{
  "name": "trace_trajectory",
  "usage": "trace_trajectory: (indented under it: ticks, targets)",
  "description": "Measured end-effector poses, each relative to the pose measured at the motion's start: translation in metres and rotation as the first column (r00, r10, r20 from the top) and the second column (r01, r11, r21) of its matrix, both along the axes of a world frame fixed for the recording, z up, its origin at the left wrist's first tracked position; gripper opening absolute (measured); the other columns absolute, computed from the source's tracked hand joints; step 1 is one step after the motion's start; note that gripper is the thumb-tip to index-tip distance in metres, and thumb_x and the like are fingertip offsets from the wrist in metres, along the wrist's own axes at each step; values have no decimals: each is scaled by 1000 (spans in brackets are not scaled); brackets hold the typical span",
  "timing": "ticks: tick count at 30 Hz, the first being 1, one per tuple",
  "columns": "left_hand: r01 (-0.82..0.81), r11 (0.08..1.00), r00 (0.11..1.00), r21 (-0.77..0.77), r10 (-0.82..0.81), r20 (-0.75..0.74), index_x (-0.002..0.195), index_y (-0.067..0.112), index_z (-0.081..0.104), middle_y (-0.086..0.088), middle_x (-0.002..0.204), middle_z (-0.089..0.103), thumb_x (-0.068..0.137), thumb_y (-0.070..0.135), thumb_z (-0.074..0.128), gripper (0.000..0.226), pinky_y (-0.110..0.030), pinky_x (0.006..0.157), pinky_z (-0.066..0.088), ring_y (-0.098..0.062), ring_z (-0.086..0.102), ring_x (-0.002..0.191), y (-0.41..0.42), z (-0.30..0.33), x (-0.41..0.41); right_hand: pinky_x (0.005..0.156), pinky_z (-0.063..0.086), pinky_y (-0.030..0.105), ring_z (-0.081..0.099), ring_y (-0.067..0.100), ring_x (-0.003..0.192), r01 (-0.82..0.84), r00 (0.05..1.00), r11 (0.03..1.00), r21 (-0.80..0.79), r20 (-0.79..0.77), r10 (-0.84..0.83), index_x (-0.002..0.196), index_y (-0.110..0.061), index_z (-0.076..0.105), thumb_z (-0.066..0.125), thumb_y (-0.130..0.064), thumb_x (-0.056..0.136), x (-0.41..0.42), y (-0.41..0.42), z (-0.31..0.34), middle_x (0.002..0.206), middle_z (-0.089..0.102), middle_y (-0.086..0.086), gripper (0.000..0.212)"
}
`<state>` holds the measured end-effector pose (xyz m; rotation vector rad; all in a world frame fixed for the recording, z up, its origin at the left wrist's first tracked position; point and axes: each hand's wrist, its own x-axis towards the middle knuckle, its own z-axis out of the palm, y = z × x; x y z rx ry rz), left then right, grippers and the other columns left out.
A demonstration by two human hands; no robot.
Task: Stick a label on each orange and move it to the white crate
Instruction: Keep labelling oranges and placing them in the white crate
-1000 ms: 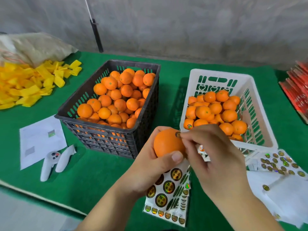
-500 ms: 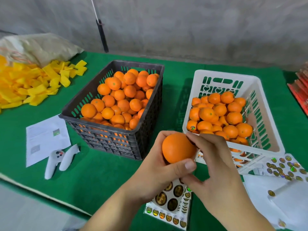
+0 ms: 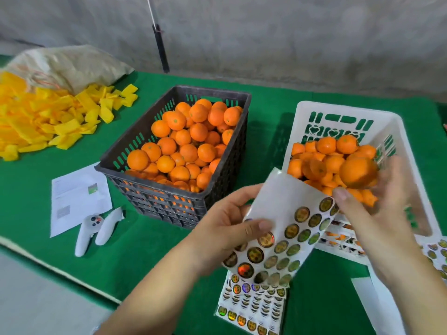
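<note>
My right hand (image 3: 377,221), blurred by motion, holds one orange (image 3: 356,172) over the white crate (image 3: 346,110), just above the oranges piled inside it. My left hand (image 3: 225,228) grips a label sheet (image 3: 285,233) of round shiny stickers, lifted off the table, with the thumb on its face. The black crate (image 3: 169,209) to the left is full of oranges (image 3: 188,146). Whether the held orange carries a label cannot be seen.
Another label sheet (image 3: 254,308) lies on the green cloth under my hands, and more sheets (image 3: 437,252) lie at the right edge. Two white controllers (image 3: 96,228) and a paper (image 3: 77,197) lie left of the black crate. Yellow pieces (image 3: 48,122) and a sack (image 3: 70,66) fill the far left.
The orange passed from my left hand to my right hand, which carried it right over the white crate. My left hand picked up the label sheet from the table.
</note>
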<state>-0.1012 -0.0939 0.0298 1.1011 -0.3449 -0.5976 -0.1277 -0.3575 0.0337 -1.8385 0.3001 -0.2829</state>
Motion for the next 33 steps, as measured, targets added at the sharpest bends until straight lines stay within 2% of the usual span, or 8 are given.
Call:
trace_trajectory:
  ticks: [4,11,14,17,20,24,28,33]
  targets:
    - [-98,995,995,-4,98,10,126,12,67,-21,120,73,93,-2,66,35,-49,90,61,-34,74,100,8,4,36,117,44,50,43,19,151,-388,895,719,577,50,443,159,-43,39,61,-90,76,7,16,-19,163,46,-9,97]
    - [-233,871,935,432,79,345,120,18,69,1,108,78,102,28,63,22,-29,72,59,-15,73,89,26,-2,106,96,60,41,69,26,126,-321,944,765,559,128,303,134,-26,70,67,-18,94,15,40,-29,137,71,5,41]
    - [-495,366,774,788,-227,592,120,12,64,-3,113,74,105,13,54,18,-43,78,55,-27,68,94,54,-12,156,100,57,46,66,28,129,-234,972,756,611,143,186,142,-18,64,62,-14,94,17,38,-30,139,70,5,48]
    - [-266,-334,893,904,-438,101,128,9,57,-9,114,63,105,18,51,25,-41,85,48,-30,60,98,78,-23,189,100,56,46,67,26,128,-171,985,758,630,123,120,142,-19,64,64,-16,92,15,33,-33,139,70,3,50]
    - [46,-557,894,829,-347,-283,147,11,41,-16,132,53,110,27,46,39,-37,80,35,-29,48,101,83,-34,195,101,56,45,66,26,130,-164,986,761,628,103,127,141,-18,64,65,-16,92,10,31,-40,140,70,3,49]
    - [108,-613,912,783,-251,-323,165,13,1,-18,163,32,112,16,43,68,-31,86,36,-28,47,116,86,-41,203,100,56,44,67,25,128,-147,989,755,639,92,114,133,-23,71,68,-19,90,8,30,-47,138,71,3,44]
    - [88,-528,938,845,-241,-249,138,12,49,-18,134,58,103,29,61,40,-38,78,43,-29,54,100,86,-34,197,98,58,39,67,26,129,-159,987,735,660,119,107,135,-23,69,72,-22,89,4,29,-46,140,70,4,47]
    - [-389,124,921,913,86,381,95,11,62,-2,85,67,80,48,80,44,-35,65,48,-25,65,79,95,1,166,101,57,43,66,27,129,-204,979,741,640,130,158,134,-27,70,72,-20,93,-1,25,-43,139,70,4,41]
